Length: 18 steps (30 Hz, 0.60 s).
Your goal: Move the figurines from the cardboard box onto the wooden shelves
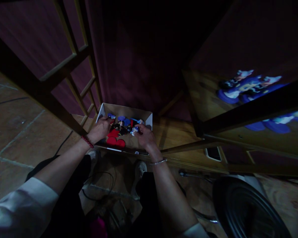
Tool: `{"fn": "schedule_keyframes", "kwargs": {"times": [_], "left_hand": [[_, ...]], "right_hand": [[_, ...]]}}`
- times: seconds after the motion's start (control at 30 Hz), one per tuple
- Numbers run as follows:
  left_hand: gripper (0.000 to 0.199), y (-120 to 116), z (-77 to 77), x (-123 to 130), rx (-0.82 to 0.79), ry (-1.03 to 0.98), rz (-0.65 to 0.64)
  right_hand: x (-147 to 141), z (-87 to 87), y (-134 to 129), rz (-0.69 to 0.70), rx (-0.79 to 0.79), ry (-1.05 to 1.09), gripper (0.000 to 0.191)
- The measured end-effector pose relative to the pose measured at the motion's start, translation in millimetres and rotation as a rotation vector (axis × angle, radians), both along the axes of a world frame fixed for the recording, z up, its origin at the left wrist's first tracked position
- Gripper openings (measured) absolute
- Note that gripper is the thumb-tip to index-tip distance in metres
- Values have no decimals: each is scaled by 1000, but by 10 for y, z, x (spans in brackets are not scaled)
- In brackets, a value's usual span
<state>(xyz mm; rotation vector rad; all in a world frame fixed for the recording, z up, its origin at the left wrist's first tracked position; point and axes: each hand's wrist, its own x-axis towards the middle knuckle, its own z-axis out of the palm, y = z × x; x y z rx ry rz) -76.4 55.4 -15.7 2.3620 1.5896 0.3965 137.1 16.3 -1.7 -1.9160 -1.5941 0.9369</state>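
A shallow cardboard box with pale walls sits low on a wooden shelf, holding several small figurines in red, black and blue. Red round bases lie near its front side. My right hand is inside the box's right part, its fingers closed around a small blue-and-white figurine. At the left side of the box, my left hand has its fingers bent down beside the red and black figurines. Its fingertips are dim and partly hidden, so what they grip does not show.
On the higher shelf at right stand several figurines on blue bases. A wooden lattice frame rises at left. A phone-like dark rectangle rests on the lower ledge. A round black stool-like object and cables are below.
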Motion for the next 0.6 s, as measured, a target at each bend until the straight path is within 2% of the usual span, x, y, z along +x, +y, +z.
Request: {"fn": "schedule_keyframes", "kwargs": {"times": [0.27, 0.43, 0.6], "left_hand": [[31, -32, 103, 44, -65, 100, 30], [30, -28, 103, 61, -46, 187, 130], [26, 7, 87, 77, -89, 184, 102]], "right_hand": [[-21, -11, 13, 5, 15, -11, 27], [-9, -19, 4, 21, 2, -2, 26], [-1, 21, -9, 24, -16, 22, 25]]}}
